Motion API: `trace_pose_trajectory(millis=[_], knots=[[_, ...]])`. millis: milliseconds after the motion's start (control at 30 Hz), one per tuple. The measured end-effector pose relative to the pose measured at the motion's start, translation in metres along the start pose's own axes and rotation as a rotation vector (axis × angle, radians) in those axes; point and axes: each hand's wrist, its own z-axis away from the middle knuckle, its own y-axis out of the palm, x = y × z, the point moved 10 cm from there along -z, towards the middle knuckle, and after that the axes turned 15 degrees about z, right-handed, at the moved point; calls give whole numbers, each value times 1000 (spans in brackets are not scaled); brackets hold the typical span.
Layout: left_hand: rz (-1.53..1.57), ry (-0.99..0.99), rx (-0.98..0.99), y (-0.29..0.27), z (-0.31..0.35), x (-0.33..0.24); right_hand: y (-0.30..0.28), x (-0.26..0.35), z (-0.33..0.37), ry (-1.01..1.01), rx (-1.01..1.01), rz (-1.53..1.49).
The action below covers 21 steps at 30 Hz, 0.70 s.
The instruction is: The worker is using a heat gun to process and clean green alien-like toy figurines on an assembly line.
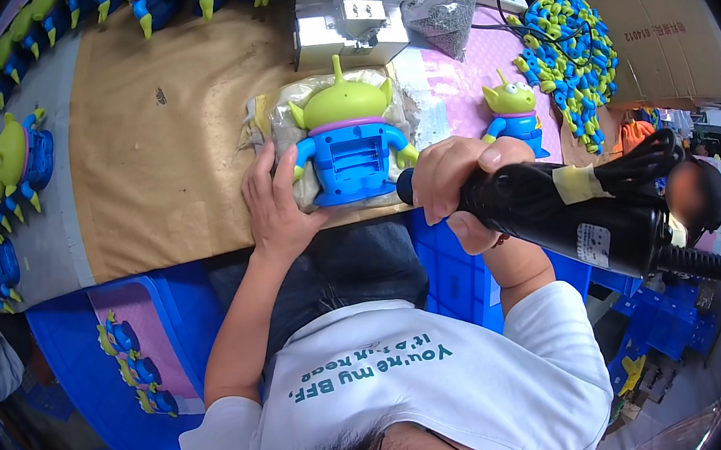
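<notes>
A green and blue alien toy figure (347, 129) lies back-up on a plastic-wrapped pad (282, 118), showing the open battery compartment in its blue back. My left hand (274, 206) steadies the figure at its left side, fingers along the blue arm and thumb by the lower edge. In my right hand (462, 180) is a black electric screwdriver (555, 213), its cable bundled along the body. The tool's front end is beside the figure's lower right side, near its yellow-green hand. Whether the tip touches anything cannot be seen.
Another alien figure (512, 114) stands right of the pad. A white metal fixture (358, 12) is behind it. Small blue and green parts (567, 50) are heaped near a cardboard box (668, 39). Rows of figures (3, 168) line the left, above a blue bin (81, 346).
</notes>
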Motion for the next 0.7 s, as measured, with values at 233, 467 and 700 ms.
trace_pose_trajectory(millis=[233,467,700], knots=[[2,5,-5,-1,-2,-1,-12,-11,-14,88,-22,99],[19,-49,39,0,-3,1,-90,-53,-104,91,-492,344],[26,-35,22,0,-2,2,-75,-137,-122,465,-434,251]])
